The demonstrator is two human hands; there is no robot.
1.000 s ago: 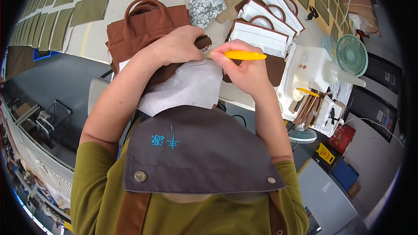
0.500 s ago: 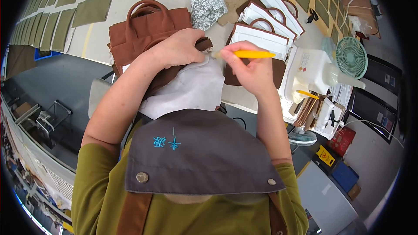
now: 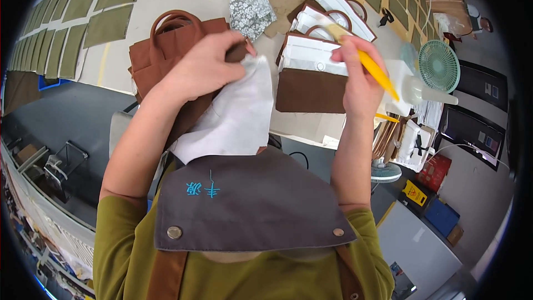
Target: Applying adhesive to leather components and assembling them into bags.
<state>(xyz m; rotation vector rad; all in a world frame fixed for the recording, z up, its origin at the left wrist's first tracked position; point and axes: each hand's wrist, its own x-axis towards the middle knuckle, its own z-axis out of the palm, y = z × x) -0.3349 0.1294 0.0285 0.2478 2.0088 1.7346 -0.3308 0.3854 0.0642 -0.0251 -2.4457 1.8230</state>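
Observation:
My left hand (image 3: 202,64) pinches the upper edge of a brown bag piece with its white lining (image 3: 236,116) folded out toward me. Behind that hand, a brown handbag (image 3: 145,69) with looped handles rests on the table. My right hand (image 3: 361,86) grips a flat brush (image 3: 378,73) with a yellow handle and pale bristles. Its bristle end is over the overlapping white-backed bag panels (image 3: 304,54) with round brown handles. A brown flap (image 3: 311,91) hangs from the nearest panel, left of my right wrist.
A white spouted bottle (image 3: 402,83) stands right of my right hand, before a green fan (image 3: 438,64). A floral cloth bag (image 3: 250,8) lies beyond my left hand. Several olive fabric pieces (image 3: 108,25) cover the far left. Black scissors (image 3: 386,18) lie far right.
My right hand has moved right and away from the white lining, tilting the brush toward the panels. My left hand still holds the bag piece. The whole view has shifted slightly.

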